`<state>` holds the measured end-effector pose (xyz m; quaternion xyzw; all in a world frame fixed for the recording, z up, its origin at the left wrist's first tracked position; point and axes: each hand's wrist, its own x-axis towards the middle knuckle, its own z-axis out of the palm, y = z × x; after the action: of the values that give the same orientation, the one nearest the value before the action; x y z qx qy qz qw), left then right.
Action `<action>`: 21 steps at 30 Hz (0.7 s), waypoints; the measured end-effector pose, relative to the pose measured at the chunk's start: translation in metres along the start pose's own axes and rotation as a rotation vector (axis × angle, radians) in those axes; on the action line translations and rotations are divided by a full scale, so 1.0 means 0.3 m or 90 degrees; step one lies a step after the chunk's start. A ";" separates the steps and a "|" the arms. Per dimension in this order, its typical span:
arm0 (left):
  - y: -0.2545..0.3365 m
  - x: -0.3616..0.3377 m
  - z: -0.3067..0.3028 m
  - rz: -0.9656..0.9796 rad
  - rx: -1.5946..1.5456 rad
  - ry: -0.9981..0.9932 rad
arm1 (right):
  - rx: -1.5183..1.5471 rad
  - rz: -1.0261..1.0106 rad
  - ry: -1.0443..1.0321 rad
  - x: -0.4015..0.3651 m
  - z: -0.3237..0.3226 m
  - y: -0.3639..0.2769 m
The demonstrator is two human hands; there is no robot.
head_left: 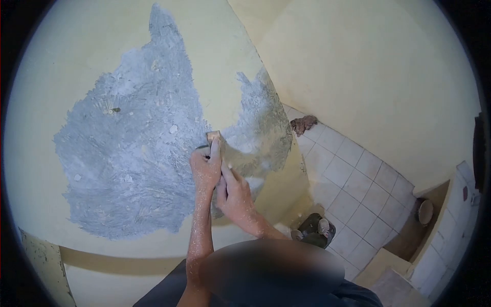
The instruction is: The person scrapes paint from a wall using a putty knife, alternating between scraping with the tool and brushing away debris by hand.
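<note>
A wall point(217, 97) with pale yellow paint has a large grey patch of bare, scratched plaster point(143, 138). At the lower tip of a remaining strip of paint, a small scraper point(213, 135) with a tan end rests against the surface. My left hand point(206, 166) is closed on it, one finger stretched along its top. Just below and to the right, my right hand point(237, 199) is closed around its lower part, mostly hidden by the fingers. Pale dust and flakes cover both hands and my left forearm.
Right of the wall's edge lies a tiled floor point(342, 171). A brown crumpled cloth point(304, 124) lies in its far corner. My foot point(324, 226) stands on a dark object near the wall's base. A tiled basin point(444, 225) with a round bowl point(424, 212) is at the right.
</note>
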<state>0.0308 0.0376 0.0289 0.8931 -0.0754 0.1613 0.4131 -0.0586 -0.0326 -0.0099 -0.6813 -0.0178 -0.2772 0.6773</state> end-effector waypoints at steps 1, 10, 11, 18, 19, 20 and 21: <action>0.026 0.004 0.001 0.014 -0.010 0.007 | 0.007 0.014 -0.011 0.011 -0.010 -0.012; 0.042 -0.010 -0.004 0.012 0.003 0.014 | -0.017 0.014 -0.041 -0.001 -0.002 0.013; 0.077 0.010 0.005 0.019 0.000 0.022 | -0.018 0.010 -0.048 0.012 -0.009 0.001; 0.035 -0.027 -0.009 0.043 -0.022 0.040 | -0.063 0.015 -0.091 0.002 -0.032 -0.007; 0.052 -0.019 -0.010 0.037 -0.017 0.044 | -0.053 0.020 -0.094 0.001 -0.027 -0.015; 0.070 -0.004 -0.004 0.028 -0.010 0.048 | -0.054 0.018 -0.095 0.015 -0.030 -0.020; 0.092 0.001 -0.001 0.016 -0.005 0.051 | -0.056 0.018 -0.097 0.045 -0.043 -0.027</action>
<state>0.0235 0.0200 0.0490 0.8834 -0.0706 0.2017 0.4170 -0.0551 -0.0486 0.0020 -0.7296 -0.0474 -0.2152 0.6474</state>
